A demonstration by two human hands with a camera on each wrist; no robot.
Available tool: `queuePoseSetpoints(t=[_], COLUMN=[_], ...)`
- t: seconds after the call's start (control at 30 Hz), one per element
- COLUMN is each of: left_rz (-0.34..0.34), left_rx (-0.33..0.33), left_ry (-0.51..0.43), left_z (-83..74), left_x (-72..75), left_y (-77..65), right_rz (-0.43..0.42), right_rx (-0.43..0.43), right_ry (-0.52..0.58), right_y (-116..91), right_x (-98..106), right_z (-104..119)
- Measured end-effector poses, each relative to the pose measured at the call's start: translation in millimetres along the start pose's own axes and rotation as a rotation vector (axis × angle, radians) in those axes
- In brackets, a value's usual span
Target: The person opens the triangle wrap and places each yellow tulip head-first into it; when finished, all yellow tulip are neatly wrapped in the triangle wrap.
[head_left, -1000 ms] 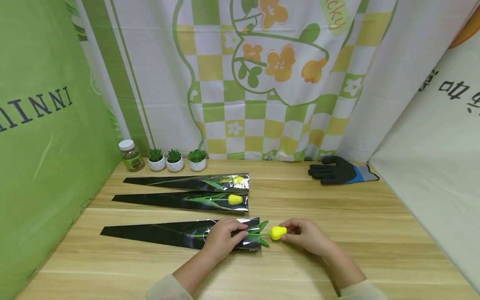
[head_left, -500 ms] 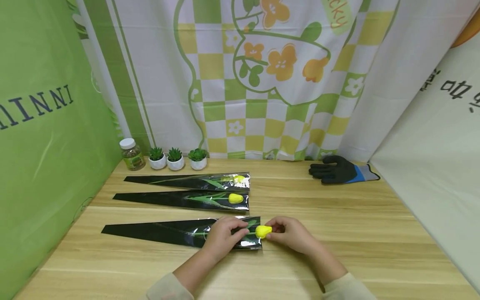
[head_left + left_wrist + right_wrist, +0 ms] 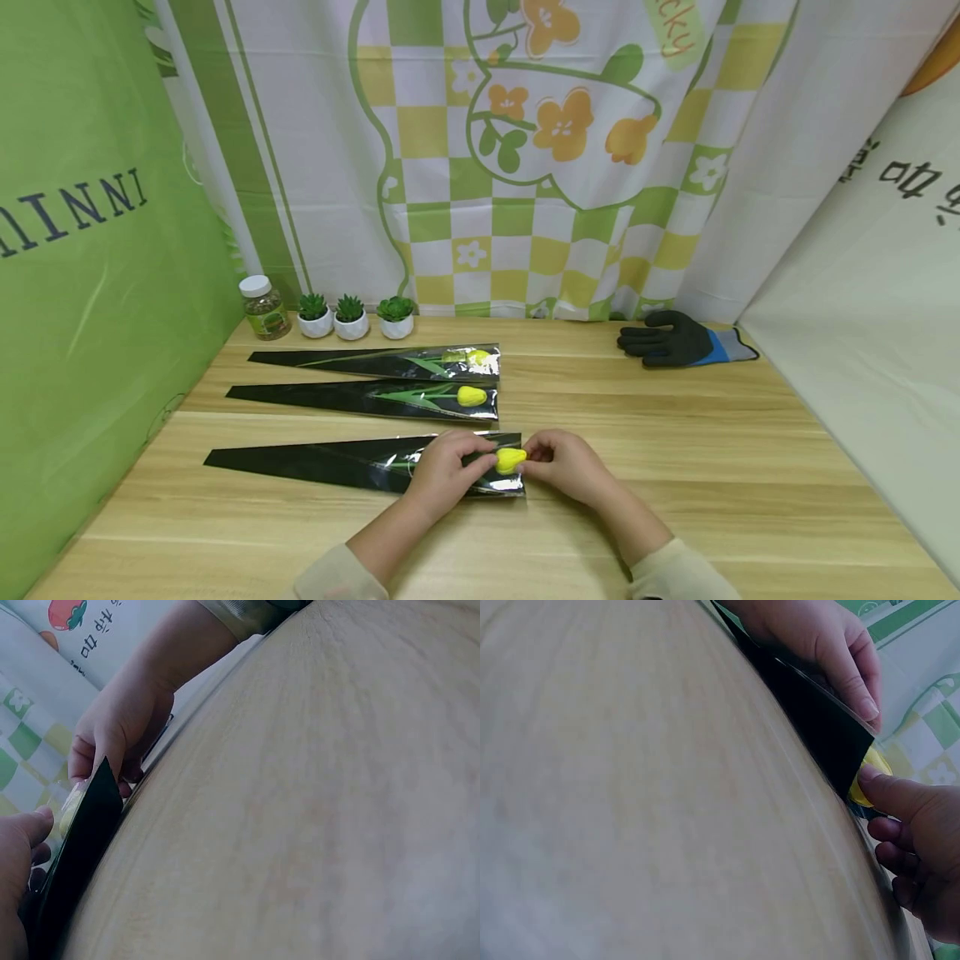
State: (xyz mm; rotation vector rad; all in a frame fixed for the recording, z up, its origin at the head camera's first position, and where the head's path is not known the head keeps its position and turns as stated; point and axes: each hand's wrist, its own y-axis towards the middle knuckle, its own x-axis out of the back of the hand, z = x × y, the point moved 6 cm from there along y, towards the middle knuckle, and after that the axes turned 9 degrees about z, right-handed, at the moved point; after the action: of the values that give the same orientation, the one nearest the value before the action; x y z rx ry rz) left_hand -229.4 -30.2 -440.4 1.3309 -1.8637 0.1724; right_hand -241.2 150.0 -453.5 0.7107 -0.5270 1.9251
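A black flower sleeve (image 3: pixel 315 464) with a clear front lies on the table, its wide end to the right. My left hand (image 3: pixel 444 473) rests over that end, thumb and fingers holding the clear film. Just inside the mouth shows the yellow head of an artificial tulip (image 3: pixel 510 461), its stem and leaves mostly hidden by the left hand. My right hand (image 3: pixel 564 467) pinches the tip of this head between thumb and forefinger. In the right wrist view the right thumb touches the yellow petals (image 3: pixel 879 760) at the sleeve's edge.
Two sleeves, each with a yellow tulip, lie behind: a nearer one (image 3: pixel 300 392) and a farther one (image 3: pixel 337 362). At the back left stand a white-capped jar (image 3: pixel 265 310) and three small potted succulents (image 3: pixel 351 321). A black work glove (image 3: pixel 675 342) lies back right.
My right hand has moved left, pushing the tulip along. Its leaves and then its head have slid into the sleeve's mouth. The left hand has stayed in place.
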Motion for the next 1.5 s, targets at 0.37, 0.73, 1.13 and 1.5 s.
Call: queuePoseSetpoints(t=[0.37,0.73,1.13,1.5], left_rz=[0.012,0.017,0.033,0.065], left_rx=[0.004,0.002,0.015,-0.015], left_ry=[-0.024,-0.024,-0.003,0.027], left_z=[0.1,1.6,5.1,10.6], left_x=[0.0,-0.3,-2.6,0.9], left_y=[-1.1,-2.2,-2.3,-0.9], right_rz=[-0.038,-0.047,-0.042,-0.112], right_rx=[0.032,0.011,0.014,-0.095], right_ry=[-0.003,0.001,-0.024,0.027], right_y=[6.0,9.2,8.0,0.9], right_x=[-8.9,-15.0,-14.5,2.6], right_z=[7.4,11.0,11.0,-3.9])
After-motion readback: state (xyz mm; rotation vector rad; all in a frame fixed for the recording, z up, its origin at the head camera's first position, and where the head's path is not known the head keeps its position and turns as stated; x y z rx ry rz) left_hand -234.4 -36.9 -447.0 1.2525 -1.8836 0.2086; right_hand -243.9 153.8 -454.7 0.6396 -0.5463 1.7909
